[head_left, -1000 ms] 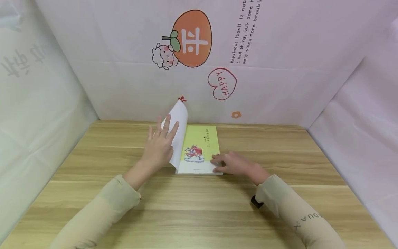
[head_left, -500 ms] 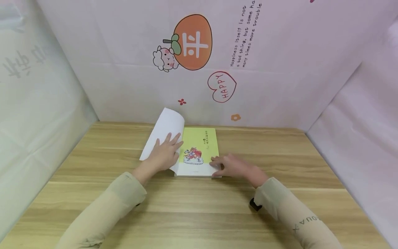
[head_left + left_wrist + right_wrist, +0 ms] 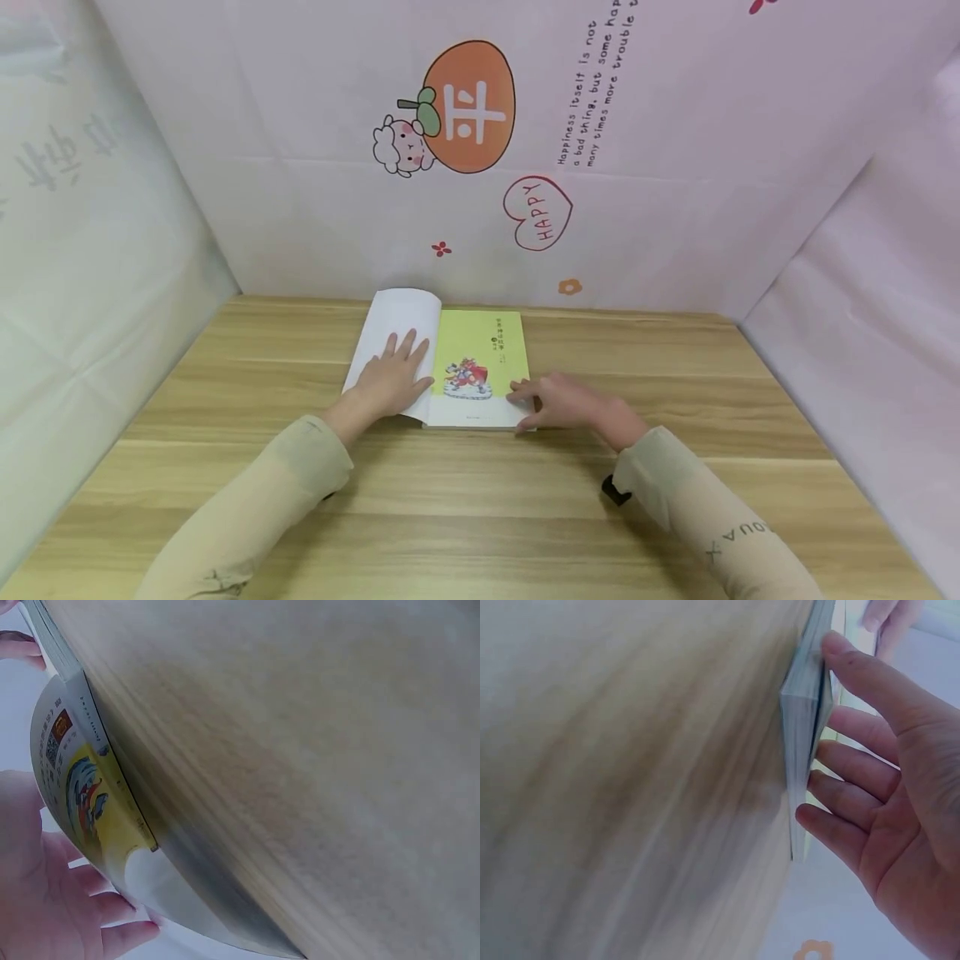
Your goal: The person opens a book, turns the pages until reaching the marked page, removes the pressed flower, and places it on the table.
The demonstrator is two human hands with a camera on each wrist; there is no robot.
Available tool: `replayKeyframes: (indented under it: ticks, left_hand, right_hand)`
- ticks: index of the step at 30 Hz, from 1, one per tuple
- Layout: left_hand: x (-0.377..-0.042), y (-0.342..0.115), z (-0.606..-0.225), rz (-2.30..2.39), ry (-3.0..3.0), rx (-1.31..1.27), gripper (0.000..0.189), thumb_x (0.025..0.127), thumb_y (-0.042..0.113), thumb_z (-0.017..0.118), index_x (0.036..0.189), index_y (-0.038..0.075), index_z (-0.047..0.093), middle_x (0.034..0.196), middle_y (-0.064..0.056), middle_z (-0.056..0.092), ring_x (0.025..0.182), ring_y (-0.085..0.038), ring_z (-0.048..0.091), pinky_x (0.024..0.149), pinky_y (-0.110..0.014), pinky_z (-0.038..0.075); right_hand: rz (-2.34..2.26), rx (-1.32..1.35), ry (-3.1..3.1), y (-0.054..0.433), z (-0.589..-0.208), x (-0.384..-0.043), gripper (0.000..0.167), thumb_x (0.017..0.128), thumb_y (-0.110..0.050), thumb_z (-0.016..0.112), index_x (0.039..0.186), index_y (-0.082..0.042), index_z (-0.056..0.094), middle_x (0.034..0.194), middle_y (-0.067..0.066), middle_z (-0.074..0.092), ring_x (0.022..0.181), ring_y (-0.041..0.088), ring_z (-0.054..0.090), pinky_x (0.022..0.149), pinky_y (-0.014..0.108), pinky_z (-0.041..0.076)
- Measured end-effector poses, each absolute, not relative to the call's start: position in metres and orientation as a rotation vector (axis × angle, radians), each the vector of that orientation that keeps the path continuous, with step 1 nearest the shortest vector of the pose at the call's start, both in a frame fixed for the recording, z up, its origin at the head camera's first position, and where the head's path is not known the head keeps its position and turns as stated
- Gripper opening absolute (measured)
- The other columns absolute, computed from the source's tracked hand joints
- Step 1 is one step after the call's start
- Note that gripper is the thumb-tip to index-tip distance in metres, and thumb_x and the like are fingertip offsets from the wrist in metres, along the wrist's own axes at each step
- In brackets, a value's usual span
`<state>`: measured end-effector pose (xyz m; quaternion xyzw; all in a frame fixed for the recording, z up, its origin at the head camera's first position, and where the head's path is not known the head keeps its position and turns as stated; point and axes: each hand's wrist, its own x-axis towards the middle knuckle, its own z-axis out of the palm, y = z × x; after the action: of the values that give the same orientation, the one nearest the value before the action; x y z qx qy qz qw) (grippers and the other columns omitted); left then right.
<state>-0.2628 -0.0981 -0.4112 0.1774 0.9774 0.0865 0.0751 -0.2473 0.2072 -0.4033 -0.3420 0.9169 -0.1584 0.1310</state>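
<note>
A paperback book (image 3: 476,337) lies on the wooden table, turned to a yellow and white page with a cartoon drawing. Its white inner cover (image 3: 405,308) is folded over to the left, its far end curving up a little. My left hand (image 3: 392,383) presses on that cover with fingers spread. In the left wrist view, the printed outer side (image 3: 86,802) of the cover shows as it bows off the table. My right hand (image 3: 566,402) rests at the book's near right corner, thumb at the near edge. The right wrist view shows its extended fingertips beside the page block (image 3: 801,712).
The wooden table (image 3: 480,517) extends around the book on all sides. A white cloth wall (image 3: 315,225) with printed cartoons and lettering rises just behind the book. More white cloth hangs at both sides.
My left hand has swung the raised cover down to the left and flattened most of it. The right hand has stayed at the corner, while the head view has tilted slightly.
</note>
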Motion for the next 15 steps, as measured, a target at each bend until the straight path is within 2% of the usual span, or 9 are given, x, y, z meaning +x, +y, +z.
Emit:
replayKeyframes:
  ticks: [4, 5, 6, 8, 11, 15]
  left_hand:
    - [-0.262, -0.101, -0.412, 0.297, 2.905, 0.509, 0.07, 0.109, 0.04, 0.046, 0.163, 0.004, 0.021, 0.169, -0.022, 0.007, 0.152, -0.048, 0.007, 0.113, -0.069, 0.028]
    - [-0.263, -0.102, -0.412, 0.309, 2.899, 0.501, 0.07, 0.109, 0.04, 0.046, 0.163, 0.004, 0.021, 0.169, -0.022, 0.007, 0.152, -0.048, 0.008, 0.112, -0.069, 0.028]
    - [-0.263, -0.102, -0.413, 0.32, 2.893, 0.491, 0.07, 0.109, 0.04, 0.046, 0.163, 0.004, 0.02, 0.169, -0.022, 0.006, 0.152, -0.048, 0.008, 0.113, -0.07, 0.027]
    - [-0.264, -0.103, -0.413, 0.339, 2.883, 0.473, 0.071, 0.109, 0.041, 0.046, 0.164, 0.005, 0.02, 0.169, -0.021, 0.006, 0.153, -0.048, 0.007, 0.113, -0.07, 0.026]
    - [-0.266, -0.104, -0.415, 0.354, 2.869, 0.456, 0.071, 0.109, 0.042, 0.045, 0.164, 0.005, 0.018, 0.169, -0.02, 0.004, 0.153, -0.047, 0.006, 0.114, -0.069, 0.025]
    - [-0.267, -0.104, -0.416, 0.366, 2.856, 0.448, 0.072, 0.109, 0.042, 0.045, 0.164, 0.006, 0.017, 0.169, -0.02, 0.004, 0.153, -0.047, 0.006, 0.114, -0.07, 0.024]
  right_hand:
    - [-0.433, -0.994, 2.638, 0.207, -0.401, -0.249, 0.056, 0.087, -0.035, 0.084, 0.133, -0.007, 0.069, 0.144, 0.018, 0.056, 0.111, 0.026, 0.067, 0.083, 0.031, 0.048]
    - [-0.424, -0.992, 2.63, 0.207, -0.4, -0.25, 0.057, 0.087, -0.035, 0.084, 0.134, -0.007, 0.069, 0.145, 0.017, 0.056, 0.1, 0.022, 0.067, 0.081, 0.031, 0.048]
    - [-0.416, -0.991, 2.622, 0.207, -0.399, -0.251, 0.057, 0.087, -0.034, 0.084, 0.134, -0.007, 0.068, 0.145, 0.017, 0.055, 0.089, 0.018, 0.064, 0.079, 0.03, 0.047]
    - [-0.402, -0.992, 2.605, 0.206, -0.397, -0.253, 0.057, 0.087, -0.034, 0.084, 0.134, -0.006, 0.068, 0.145, 0.017, 0.055, 0.07, 0.011, 0.048, 0.074, 0.028, 0.046]
    - [-0.405, -0.997, 2.569, 0.207, -0.396, -0.257, 0.055, 0.089, -0.032, 0.083, 0.134, -0.005, 0.068, 0.145, 0.018, 0.054, 0.058, 0.009, 0.023, 0.061, 0.026, 0.039]
    - [-0.446, -1.013, 2.522, 0.208, -0.393, -0.259, 0.046, 0.092, -0.021, 0.077, 0.132, -0.002, 0.068, 0.145, 0.021, 0.053, 0.051, 0.006, 0.018, 0.051, 0.022, 0.031]
